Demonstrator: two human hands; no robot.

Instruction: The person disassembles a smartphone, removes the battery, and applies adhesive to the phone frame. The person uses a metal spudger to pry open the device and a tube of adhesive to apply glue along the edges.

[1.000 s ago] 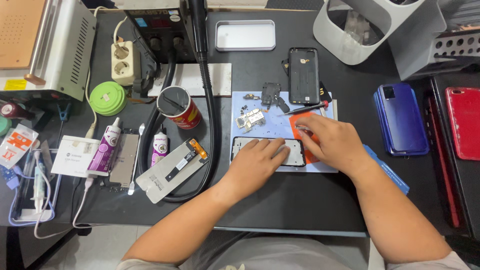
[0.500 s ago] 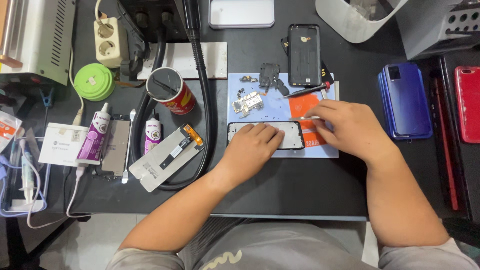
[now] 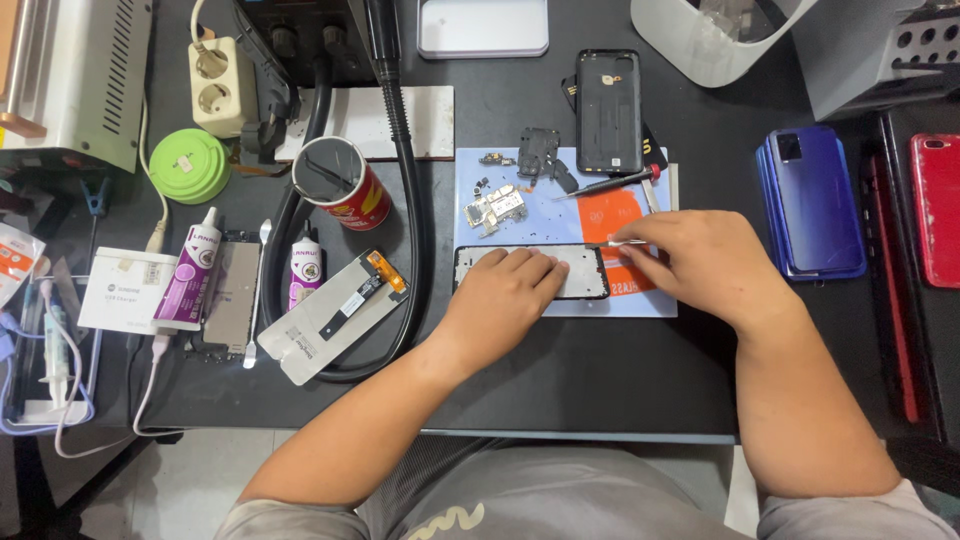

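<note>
A black phone frame (image 3: 590, 272) lies lengthwise on a pale blue work mat (image 3: 560, 170). My left hand (image 3: 505, 295) presses flat on the frame's left half and holds it down. My right hand (image 3: 705, 260) pinches thin metal tweezers (image 3: 612, 243), whose tips point left at the frame's right end. Small metal shields and loose phone parts (image 3: 495, 207) lie on the mat above the frame, next to a red-tipped screwdriver (image 3: 610, 183).
A black phone back cover (image 3: 608, 110) lies above the mat. A blue phone (image 3: 812, 200) and a red phone (image 3: 937, 205) sit at right. At left are a red can (image 3: 345, 185), glue tubes (image 3: 193, 270), a display with flex cable (image 3: 335, 315), a black hose (image 3: 405, 190) and a power strip (image 3: 220, 85).
The view has shifted slightly. Both hands stay on the frame, with the right hand's tweezers still at its right end; my left hand has barely moved.
</note>
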